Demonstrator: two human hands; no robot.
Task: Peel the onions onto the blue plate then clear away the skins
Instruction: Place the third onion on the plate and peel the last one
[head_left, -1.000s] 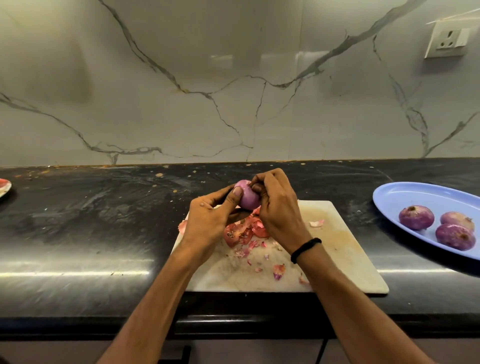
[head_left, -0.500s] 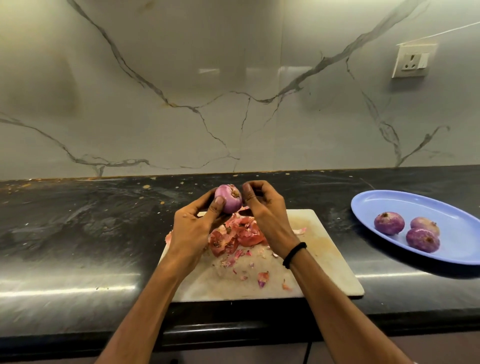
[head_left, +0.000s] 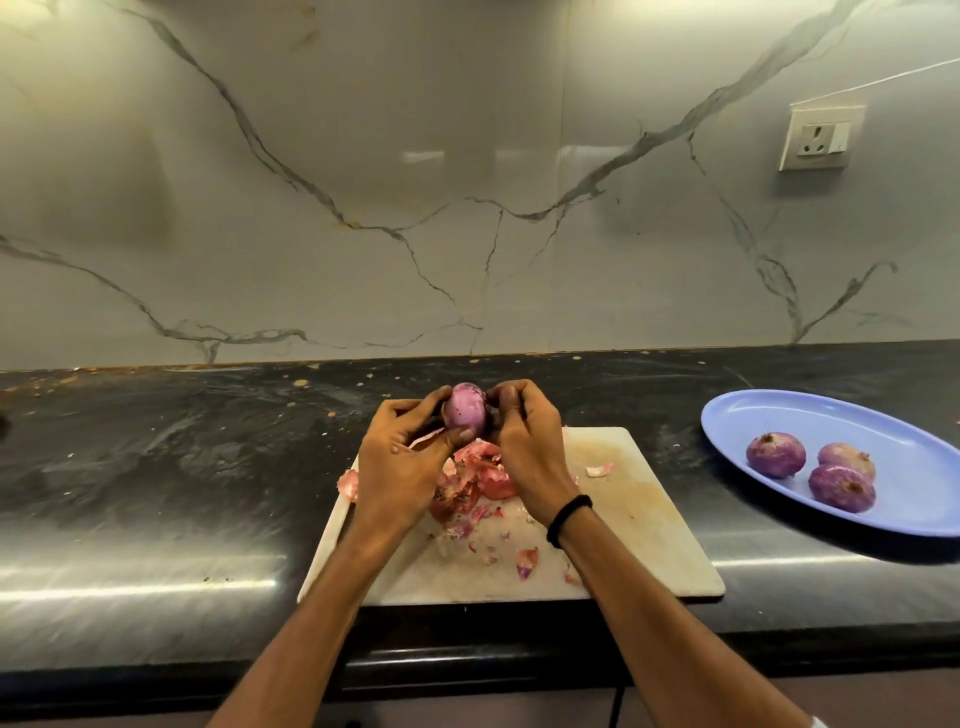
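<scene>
Hands meet over the far edge of a pale cutting board (head_left: 639, 519) that lies on the dark, glossy table (head_left: 156, 467). Between them is a purple onion (head_left: 466, 408), lifted clear of the board. The left hand (head_left: 402, 457) grips it from the left and below, with the thumb curled under its lower end and the fingers wrapped behind it. A thin strip of skin sticks out beside that thumb. The right hand (head_left: 524, 457) has its fingers curled in against the onion's right side and touches it there; whether the fingertips pinch a flake of skin cannot be made out. A black wristband (head_left: 569, 519) circles the right wrist. Under the hands, reddish skins (head_left: 478, 480) lie heaped on the board, with smaller scraps scattered toward its near edge and one pale piece apart on the right. Well to the right of the board, a blue plate (head_left: 831, 421) sits on the table, its right side cut off by the picture's edge. It carries three peeled onions (head_left: 775, 454) grouped close together near its middle. Behind the table rises a grey-veined marble wall (head_left: 363, 156) with a white socket (head_left: 821, 136) at upper right.
</scene>
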